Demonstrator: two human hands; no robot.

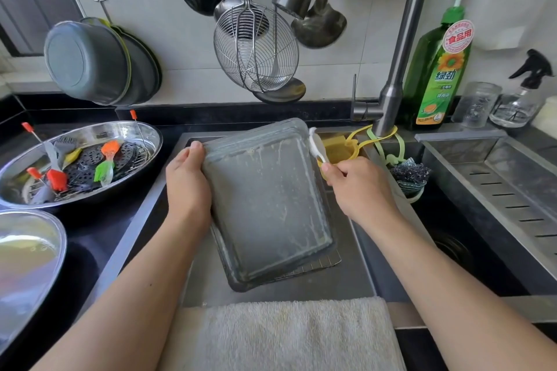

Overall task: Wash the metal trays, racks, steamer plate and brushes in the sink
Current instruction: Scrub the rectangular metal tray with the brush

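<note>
A rectangular grey metal tray (268,208) stands tilted in the sink (301,286), streaked with pale residue. My left hand (188,187) grips its upper left edge, thumb on the face. My right hand (358,187) holds a white scrubbing brush (316,146) whose head touches the tray's upper right edge. A wire rack (316,266) peeks out beneath the tray's lower edge. On the left counter a round steel tray (120,132) holds a perforated dark steamer plate (120,158) and silicone brushes, orange (110,147), green (104,170) and red (57,179).
The tap (391,99) rises behind the sink, its spray head overhead. A green dish-soap bottle (437,75) and a spray bottle (524,93) stand at back right. A yellow sponge holder (340,149) and scouring pads (411,175) hang near the tap. A towel (283,334) lies over the front edge. Another steel basin (30,250) sits at left.
</note>
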